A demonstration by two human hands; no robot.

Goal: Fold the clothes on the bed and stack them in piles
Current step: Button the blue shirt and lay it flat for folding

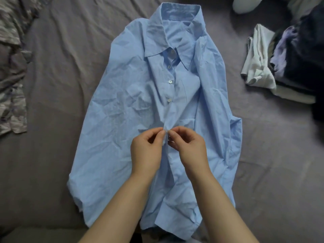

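Across the bed, left hand and right hand pinched the shirt placket, seemingly buttoning; a slip risked misaligning it.

shirt: blue, flat on bed, collar far from fingers | left hand, right hand: fingers pinch placket mid-front | clothes pile: far right | patterned cloth: far left

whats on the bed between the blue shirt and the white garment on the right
In the head view, only bare, wrinkled grey bedsheet lies between the blue shirt and the white garment; nothing else lies in that stretch.
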